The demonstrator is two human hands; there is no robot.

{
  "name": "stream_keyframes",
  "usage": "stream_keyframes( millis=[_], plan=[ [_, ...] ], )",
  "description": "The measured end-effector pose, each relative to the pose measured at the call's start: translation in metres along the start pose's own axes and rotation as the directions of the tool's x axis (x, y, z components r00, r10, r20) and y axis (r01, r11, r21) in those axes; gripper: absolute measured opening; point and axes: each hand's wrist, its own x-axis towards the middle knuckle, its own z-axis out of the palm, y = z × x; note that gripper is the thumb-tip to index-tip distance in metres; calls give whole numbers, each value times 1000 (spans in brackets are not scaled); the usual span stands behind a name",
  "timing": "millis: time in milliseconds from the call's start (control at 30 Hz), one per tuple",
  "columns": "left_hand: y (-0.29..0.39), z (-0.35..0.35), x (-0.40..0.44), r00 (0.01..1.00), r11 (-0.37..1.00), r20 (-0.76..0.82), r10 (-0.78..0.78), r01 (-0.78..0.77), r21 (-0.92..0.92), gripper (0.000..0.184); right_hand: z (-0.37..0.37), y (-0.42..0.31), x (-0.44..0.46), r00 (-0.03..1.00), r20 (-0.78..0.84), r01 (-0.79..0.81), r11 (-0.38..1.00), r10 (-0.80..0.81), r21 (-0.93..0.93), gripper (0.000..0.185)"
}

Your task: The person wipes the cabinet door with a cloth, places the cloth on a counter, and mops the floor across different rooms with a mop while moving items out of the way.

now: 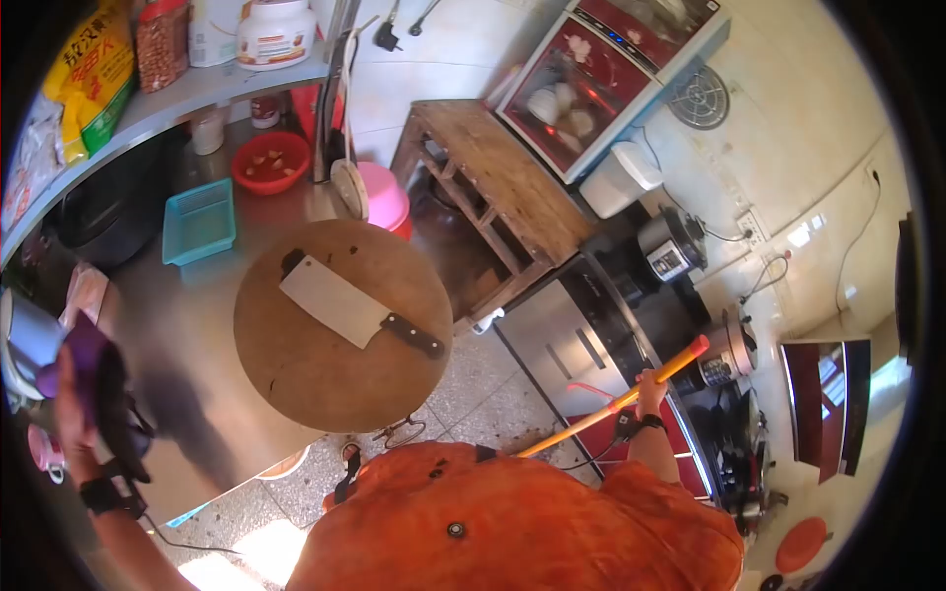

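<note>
Wrapped round a yellow pole with a red end [581, 424], my right hand [651, 394] is at the right, beside the stove side of the room. My left hand [74, 409] is at the far left over the metal counter [187, 374], against a dark purple item [97, 379]; its fingers are blurred and partly hidden, so its grip is unclear. Between the hands a cleaver [340, 300] with a black handle lies on a round wooden board [345, 394].
A teal basket [200, 223] and a red bowl [271, 163] stand behind the board. A shelf [222, 87] overhangs the counter. Beyond are a wooden table [507, 177], a cabinet [581, 89] and a cooker [672, 246]. Tiled floor [483, 379] shows below.
</note>
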Motion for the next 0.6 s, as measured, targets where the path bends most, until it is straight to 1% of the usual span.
stream_keyframes(
  millis=[33, 67, 100, 133, 167, 200, 233, 267, 300, 333, 367, 433, 467, 500, 567, 600],
  plan=[
    [-44, -17, 22, 998, 996, 70, 9, -15, 86, 48, -2, -3, -4, 1000, -11, -22, 1000, 22, -18, 11],
    [-23, 63, -4, 891, 706, -335, -307, 449, 547, 44, -5, -5, -9, 999, -23, -24, 1000, 23, -20, 11],
    [-69, 5, 36, 929, 591, -247, -274, 365, 719, 36, -6, -8, -11, 999, -34, -30, 999, 28, -44, 11],
    [-116, -62, 78, 990, 603, 31, -136, 58, 796, 33, -7, -10, -14, 999, -42, -37, 997, 34, -68, 12],
    [-130, -58, 87, 990, 605, 37, -138, 55, 794, 33, -8, -11, -17, 998, -49, -36, 997, 33, -69, 12],
    [-140, -50, 92, 958, 380, 161, 237, -244, 892, 35, -8, -13, -19, 998, -54, -48, 997, 45, -59, 12],
    [-144, -43, 96, 770, 45, 346, 536, -435, 899, 38, -8, -14, -21, 997, -58, -61, 997, 58, -49, 12],
    [-138, -17, 87, 770, 50, 348, 534, -440, 896, 38, -9, -14, -23, 996, -66, -58, 997, 55, -51, 12],
    [-123, 21, 67, 857, -121, 182, 483, -141, 983, 42, -9, -11, -24, 997, -56, -46, 997, 43, -61, 10],
    [-112, 40, 55, 887, -300, -10, 462, 167, 939, 46, -9, -11, -25, 999, -43, -35, 997, 32, -72, 9],
    [-108, 29, 59, 888, -297, -10, 460, 165, 941, 46, -9, -14, -28, 998, -47, -32, 997, 28, -74, 9],
    [-108, -18, 80, 966, -118, -127, 226, 157, 981, 50, -10, -17, -33, 998, -57, -41, 998, 38, -46, 9],
    [-111, -44, 89, 992, 16, -1, 126, -1, 1000, 51, -15, -10, -28, 998, -59, -33, 997, 29, -75, 9],
    [-111, -54, 96, 992, 15, 2, 125, -3, 1000, 51, -19, -8, -27, 998, -61, -35, 997, 31, -75, 9],
    [-107, -70, 113, 994, -104, -28, -105, 17, 994, 45, -23, -7, -27, 998, -46, -54, 997, 51, -58, 13],
    [-131, -115, 131, 983, 161, 49, 177, -78, 984, 47, -22, -11, -30, 997, -56, -59, 995, 54, -83, 12]
  ],
)
